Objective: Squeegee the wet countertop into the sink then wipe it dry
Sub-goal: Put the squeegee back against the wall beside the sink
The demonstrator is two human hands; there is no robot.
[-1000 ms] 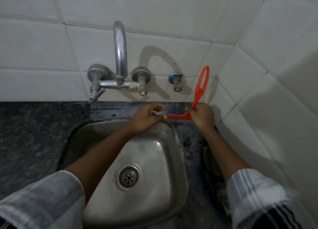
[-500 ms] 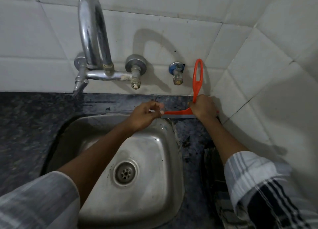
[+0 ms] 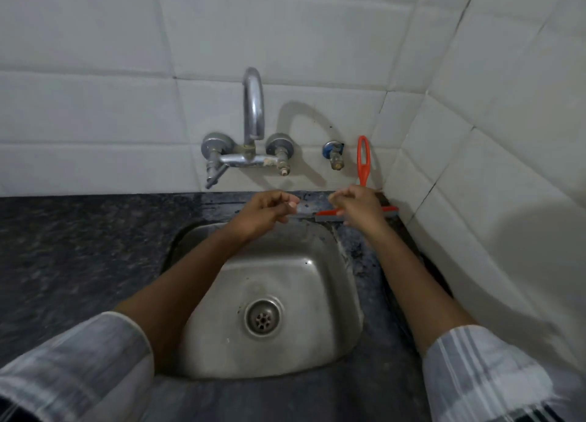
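An orange squeegee (image 3: pixel 363 161) stands on the dark wet countertop (image 3: pixel 79 247) behind the steel sink (image 3: pixel 285 263), in the back right corner. Its looped handle points up along the tiled wall. Its grey-edged blade lies along the strip between the sink rim and the wall. My right hand (image 3: pixel 358 206) is closed around the squeegee where handle and blade meet. My left hand (image 3: pixel 263 213) is curled at the blade's left end, its fingertips pinching the grey rubber edge. Both forearms reach across the sink basin.
A chrome wall tap (image 3: pixel 253 110) with two valves arches over the sink's back edge. A small blue-capped valve (image 3: pixel 333 152) sits just left of the squeegee handle. White tiled walls close in the back and right. The drain (image 3: pixel 262 317) is in the basin's middle.
The squeegee has shifted right, closer to the corner wall, and its handle now stands straighter. Both hands moved with it. My view has pulled back and risen.
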